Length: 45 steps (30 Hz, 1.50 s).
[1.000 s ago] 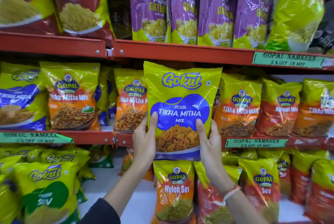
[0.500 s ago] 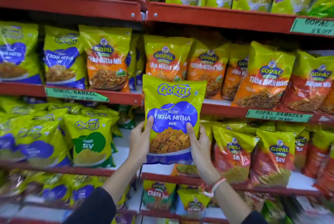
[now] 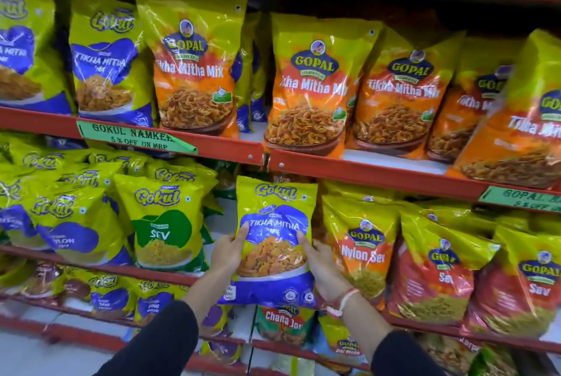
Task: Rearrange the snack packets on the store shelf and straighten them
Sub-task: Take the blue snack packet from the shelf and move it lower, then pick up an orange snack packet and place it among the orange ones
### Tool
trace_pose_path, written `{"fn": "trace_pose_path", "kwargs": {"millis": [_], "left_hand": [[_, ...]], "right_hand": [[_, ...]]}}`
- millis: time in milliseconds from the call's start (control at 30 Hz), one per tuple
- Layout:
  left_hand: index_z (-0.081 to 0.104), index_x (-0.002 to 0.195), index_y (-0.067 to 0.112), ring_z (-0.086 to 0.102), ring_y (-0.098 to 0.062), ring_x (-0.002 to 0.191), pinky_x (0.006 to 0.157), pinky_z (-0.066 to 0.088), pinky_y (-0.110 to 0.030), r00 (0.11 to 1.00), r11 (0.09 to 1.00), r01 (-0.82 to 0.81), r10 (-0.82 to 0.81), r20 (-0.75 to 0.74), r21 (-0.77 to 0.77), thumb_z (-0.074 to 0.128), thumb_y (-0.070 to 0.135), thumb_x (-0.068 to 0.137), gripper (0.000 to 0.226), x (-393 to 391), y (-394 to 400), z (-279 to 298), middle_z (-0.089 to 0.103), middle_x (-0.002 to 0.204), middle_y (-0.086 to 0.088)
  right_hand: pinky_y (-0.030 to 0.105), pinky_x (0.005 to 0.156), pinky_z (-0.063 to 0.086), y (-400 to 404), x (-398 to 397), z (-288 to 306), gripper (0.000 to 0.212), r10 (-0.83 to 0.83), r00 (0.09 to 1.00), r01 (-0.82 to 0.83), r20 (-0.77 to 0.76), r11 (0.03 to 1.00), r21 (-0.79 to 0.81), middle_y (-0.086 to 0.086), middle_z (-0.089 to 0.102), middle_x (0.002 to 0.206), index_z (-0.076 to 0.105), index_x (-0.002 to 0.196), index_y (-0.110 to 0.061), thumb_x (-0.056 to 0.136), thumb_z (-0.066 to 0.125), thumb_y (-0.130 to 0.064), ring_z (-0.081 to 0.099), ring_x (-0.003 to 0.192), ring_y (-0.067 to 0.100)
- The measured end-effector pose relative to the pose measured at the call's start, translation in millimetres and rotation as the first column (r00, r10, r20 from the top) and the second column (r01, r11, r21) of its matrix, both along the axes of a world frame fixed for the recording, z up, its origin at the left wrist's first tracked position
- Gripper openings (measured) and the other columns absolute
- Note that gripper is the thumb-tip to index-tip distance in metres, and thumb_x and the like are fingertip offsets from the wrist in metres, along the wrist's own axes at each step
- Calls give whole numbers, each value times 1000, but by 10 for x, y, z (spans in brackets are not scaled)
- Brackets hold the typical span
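The left hand [image 3: 228, 249] and right hand [image 3: 322, 266] clasp a Gokul Tikha Mitha packet [image 3: 274, 242] by its two edges, thumbs on its front, keeping it upright between them. The packet's bottom edge hangs in front of the red shelf lip [image 3: 127, 269]. Just left of the left hand stands a Gokul Sev packet [image 3: 165, 224]; touching the right hand is a Gopal Nylon Sev packet [image 3: 361, 242]. Above both hands, farther back, Gopal Tikha Mitha Mix packets [image 3: 309, 84] line the next shelf.
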<state>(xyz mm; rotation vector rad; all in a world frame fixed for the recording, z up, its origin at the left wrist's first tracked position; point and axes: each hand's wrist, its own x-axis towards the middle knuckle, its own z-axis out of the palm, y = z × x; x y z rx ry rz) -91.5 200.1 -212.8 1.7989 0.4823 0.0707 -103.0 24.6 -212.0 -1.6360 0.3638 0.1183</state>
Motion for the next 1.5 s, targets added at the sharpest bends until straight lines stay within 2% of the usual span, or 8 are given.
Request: {"fn": "trace_pose_path", "kwargs": {"millis": [200, 367, 600, 700, 800, 1000, 1167, 1500], "left_hand": [[68, 88, 5, 66, -33, 96, 89, 51, -43, 973, 980, -45, -1, -230, -194, 58, 49, 85, 46, 591, 133, -677, 69, 102, -21], [55, 118, -9, 66, -42, 102, 88, 53, -51, 933, 961, -49, -53, -355, -273, 65, 50, 79, 72, 1029, 260, -1393, 65, 116, -29], [54, 105, -8, 59, -15, 38, 39, 50, -23, 893, 946, 125, -239, -381, -300, 59, 18, 91, 30, 945, 247, -821, 60, 70, -16], [55, 77, 12, 54, -16, 53, 53, 38, -23, 880, 936, 336, -353, -317, -109, 55, 23, 93, 20, 867, 333, -368, 52, 74, -9], [66, 103, 7, 57, -20, 84, 69, 44, -27, 846, 859, 512, -507, -167, -13, 55, 27, 93, 26, 756, 543, 166, 62, 97, -8], [65, 110, 9, 72, -22, 95, 83, 57, -30, 834, 857, 504, -450, 320, -110, 51, 17, 94, 23, 551, 1104, 1385, 73, 105, -10], [66, 101, 12, 71, -22, 95, 81, 58, -24, 791, 944, 259, -85, 606, -206, 52, 17, 94, 17, 741, 1541, 1944, 73, 99, -10], [34, 144, 12, 40, -9, 123, 99, 30, -25, 817, 975, 48, 85, 571, -215, 41, 41, 96, 56, 1152, 1525, 2033, 43, 136, 6]], "right_hand": [[45, 86, 54, -83, 816, -1263, 94, -28, 982, 27, -185, 1000, -6, 18, 74, 101, 69, 82, -4, 38, 66, -87, 70, 98, 31], [65, 99, 47, -430, 1322, -2664, 130, 39, 947, -21, -318, 998, 61, 30, 61, 129, 62, 118, -1, 23, 70, -90, 61, 118, 43], [37, 72, 50, -253, 966, -1482, 30, 24, 901, -61, -433, 996, -71, 14, 61, 78, 59, 87, -6, 71, 75, -27, 63, 66, 27], [40, 73, 44, 117, 835, -423, 9, 24, 976, -110, -215, 912, -396, 13, 62, 78, 61, 84, -3, 90, 56, -8, 60, 79, 31], [32, 102, 41, 447, 767, 326, 42, 183, 982, -186, -48, 891, -414, 16, 62, 133, 53, 135, 2, 96, 55, -16, 57, 126, 30], [9, 83, 48, 975, 633, 1439, 29, 318, 879, -224, 356, 933, -281, 2, 71, 113, 67, 122, -8, 93, 62, -13, 65, 100, 8], [28, 103, 49, 1275, 747, 2020, 36, 198, 780, -131, 593, 979, -154, 2, 67, 126, 60, 129, -14, 93, 64, -16, 64, 114, 11], [42, 106, 49, 1531, 1380, 2191, 85, 290, 825, -237, 485, 957, -168, -2, 66, 129, 46, 140, -18, 68, 84, -43, 64, 116, 14]]}}
